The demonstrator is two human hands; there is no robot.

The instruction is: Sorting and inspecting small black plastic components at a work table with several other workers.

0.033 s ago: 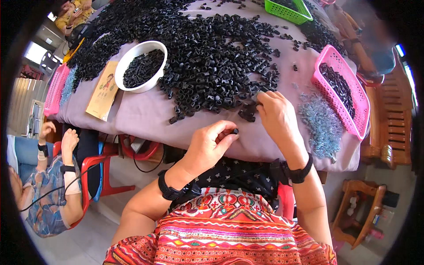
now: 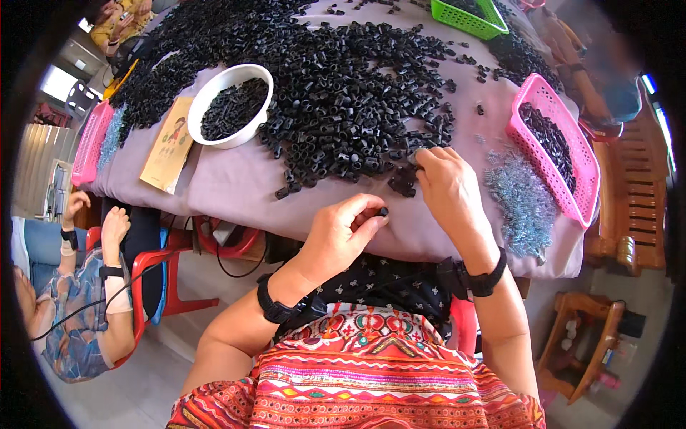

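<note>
A small black plastic piece pokes out between the thumb and fingertips of my left hand, which is closed on it just above the front of the table. My right hand reaches to the near right edge of a large heap of short black tubular plastic pieces. Its fingers are bent and pinched together; whatever is at their tips is too small to make out. A few loose black pieces lie right beside those fingertips on the pale mauve cloth.
A white bowl of slim black parts stands left of the heap, by a tan paper packet. At right, small clear bluish pieces lie beside a pink basket. A green basket stands farther back. Other people sit around the table.
</note>
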